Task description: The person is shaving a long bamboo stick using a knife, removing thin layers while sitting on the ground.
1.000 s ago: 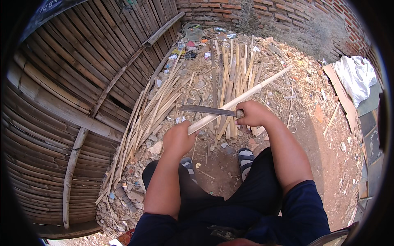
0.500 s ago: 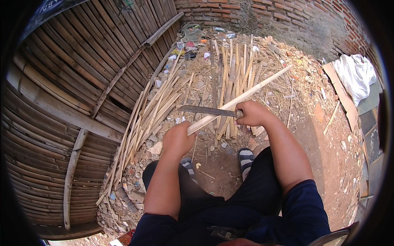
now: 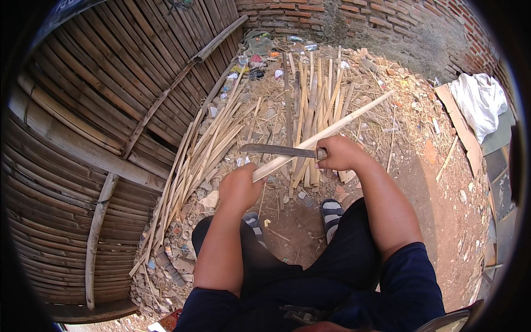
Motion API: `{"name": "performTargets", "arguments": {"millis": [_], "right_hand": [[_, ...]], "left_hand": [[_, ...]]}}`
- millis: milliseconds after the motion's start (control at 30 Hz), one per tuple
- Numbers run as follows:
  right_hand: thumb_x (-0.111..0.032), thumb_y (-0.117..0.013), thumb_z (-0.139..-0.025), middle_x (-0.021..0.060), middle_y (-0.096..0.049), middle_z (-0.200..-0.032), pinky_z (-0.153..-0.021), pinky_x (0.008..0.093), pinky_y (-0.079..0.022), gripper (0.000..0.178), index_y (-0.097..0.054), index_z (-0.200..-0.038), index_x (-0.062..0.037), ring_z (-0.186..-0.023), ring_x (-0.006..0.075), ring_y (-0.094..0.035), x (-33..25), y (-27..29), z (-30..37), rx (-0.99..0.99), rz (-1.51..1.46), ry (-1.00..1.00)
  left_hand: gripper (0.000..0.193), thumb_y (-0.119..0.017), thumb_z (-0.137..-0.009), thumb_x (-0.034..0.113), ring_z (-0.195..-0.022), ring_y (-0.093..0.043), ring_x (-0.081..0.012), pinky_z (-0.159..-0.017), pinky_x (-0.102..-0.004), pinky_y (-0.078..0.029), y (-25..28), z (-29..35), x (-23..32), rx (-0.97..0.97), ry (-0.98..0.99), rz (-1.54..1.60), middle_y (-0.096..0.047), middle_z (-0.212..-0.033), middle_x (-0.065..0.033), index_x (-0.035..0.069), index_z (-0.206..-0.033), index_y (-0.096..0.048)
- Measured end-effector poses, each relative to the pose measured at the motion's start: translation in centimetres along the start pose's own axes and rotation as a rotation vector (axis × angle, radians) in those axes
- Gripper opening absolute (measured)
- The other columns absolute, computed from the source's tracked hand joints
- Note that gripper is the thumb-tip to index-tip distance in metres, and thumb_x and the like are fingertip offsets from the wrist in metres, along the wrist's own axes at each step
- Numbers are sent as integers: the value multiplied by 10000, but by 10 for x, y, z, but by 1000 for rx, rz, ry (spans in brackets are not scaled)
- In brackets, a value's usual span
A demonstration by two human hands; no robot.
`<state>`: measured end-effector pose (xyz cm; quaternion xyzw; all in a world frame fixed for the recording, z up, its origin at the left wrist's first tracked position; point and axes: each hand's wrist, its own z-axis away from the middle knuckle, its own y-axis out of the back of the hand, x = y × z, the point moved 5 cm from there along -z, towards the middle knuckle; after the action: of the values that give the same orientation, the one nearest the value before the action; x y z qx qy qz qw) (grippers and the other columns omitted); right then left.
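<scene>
My left hand [image 3: 240, 187] is closed around the near end of a long pale bamboo strip [image 3: 348, 118], which slants up and away to the right. In my right hand [image 3: 338, 153] is the handle of a machete [image 3: 276, 149]. Its dark blade points left and lies across the strip, a little beyond my left hand. Whether the edge bites into the strip I cannot tell. Past the strip, a bundle of bamboo pieces [image 3: 312, 102] lies on the ground, partly hidden by it.
A pile of split bamboo strips [image 3: 204, 149] lies along the woven bamboo wall [image 3: 66, 138] on the left. Brick wall [image 3: 381, 33] closes the far side. Rubble and litter cover the ground. At right are a white sack [image 3: 478, 105] and a cardboard sheet [image 3: 462, 130]. My sandalled feet stand below my hands.
The machete's tip has shifted very slightly left and down, and the strip's far end has dipped a little. Both hands keep their hold in nearly the same place.
</scene>
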<state>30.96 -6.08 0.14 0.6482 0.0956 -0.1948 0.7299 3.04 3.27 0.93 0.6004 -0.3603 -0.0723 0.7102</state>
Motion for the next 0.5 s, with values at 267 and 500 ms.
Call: {"name": "performTargets", "arguments": {"millis": [267,500], "right_hand": [[-386,-900,-782,208,-762,-979,-860,473,-570,527,-762,-1144,-29,-965,398,-738,5,-11,-5,-2,17,41],[-397,-902,-787,193,-766,-986,-853,467,-571,538,-763,-1166,-42,-968,381,-742,0,-14,-6,-34,5,15]], "left_hand": [[309,-810,-915,355,-942,-741,-400,-826,-505,-566,-2,0,0,-7,-16,-9,-778,-963,-160,107,-1093,-762],[306,-816,-902,342,-928,-738,-410,-814,-516,-564,-4,0,0,8,-50,-13,-776,-944,-168,99,-1080,-763]]}}
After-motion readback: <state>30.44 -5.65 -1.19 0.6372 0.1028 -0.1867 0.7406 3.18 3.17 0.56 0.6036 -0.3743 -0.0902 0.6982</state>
